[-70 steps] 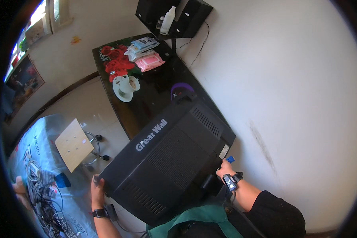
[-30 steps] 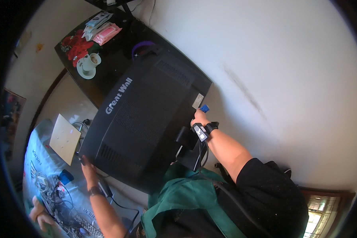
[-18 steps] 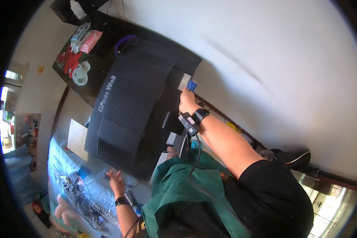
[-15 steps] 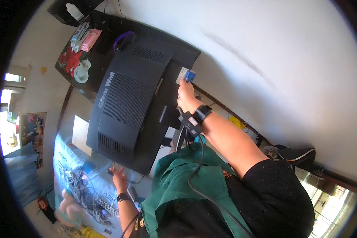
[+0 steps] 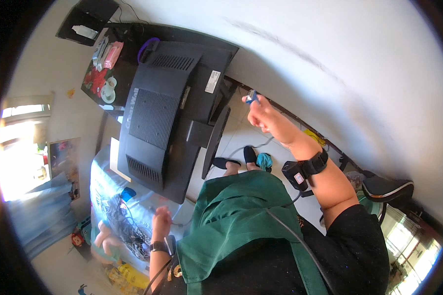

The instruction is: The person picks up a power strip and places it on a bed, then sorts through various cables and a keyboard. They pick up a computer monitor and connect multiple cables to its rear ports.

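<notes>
My right hand is raised beside the white wall, closed around a blue video-cable connector whose metal end points away from me. A thin grey cable hangs below that hand. My left hand is low on the left, above the plastic-covered table. It is smeared by motion but looks closed, with a thin cable at its fingers; any plug there is hidden. Between my hands and farther off stands a black monitor, its vented back facing me and its stand base toward me.
Behind the monitor, a dark desk holds a pink tissue pack and a white cup. Tangled cables lie on the plastic-covered table. A black-seated chair stands at the right. Black wristbands are on both arms.
My right hand, with the blue connector, has moved right, away from the monitor's back. My left hand has shifted slightly right, its fingers drawn in. The view has turned, showing my feet.
</notes>
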`<control>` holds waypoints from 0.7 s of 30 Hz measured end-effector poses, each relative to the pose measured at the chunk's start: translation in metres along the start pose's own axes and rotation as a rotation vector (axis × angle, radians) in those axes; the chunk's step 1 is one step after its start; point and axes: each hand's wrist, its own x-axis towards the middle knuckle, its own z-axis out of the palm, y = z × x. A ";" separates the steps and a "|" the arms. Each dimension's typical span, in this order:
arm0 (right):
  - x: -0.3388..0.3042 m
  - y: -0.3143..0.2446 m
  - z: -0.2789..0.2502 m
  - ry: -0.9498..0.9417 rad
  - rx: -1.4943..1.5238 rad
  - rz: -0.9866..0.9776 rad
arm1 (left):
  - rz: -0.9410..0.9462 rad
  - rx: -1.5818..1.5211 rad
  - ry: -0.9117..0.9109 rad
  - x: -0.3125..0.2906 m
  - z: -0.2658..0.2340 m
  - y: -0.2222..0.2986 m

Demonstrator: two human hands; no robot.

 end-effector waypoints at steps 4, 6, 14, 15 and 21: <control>-0.006 0.000 -0.015 -0.022 0.274 -0.009 | 0.010 -0.309 -0.012 -0.013 0.037 0.044; -0.002 0.011 -0.019 -0.084 0.185 -0.086 | 0.082 -0.246 -0.074 -0.023 0.053 0.066; 0.018 0.032 -0.024 -0.149 0.100 -0.059 | 0.181 -0.230 -0.160 -0.037 0.093 0.107; 0.021 0.034 -0.025 -0.140 0.050 -0.042 | 0.183 -0.230 -0.162 -0.040 0.098 0.113; 0.048 0.035 -0.027 -0.216 -0.034 0.002 | 0.320 -0.053 -0.084 -0.044 0.102 0.126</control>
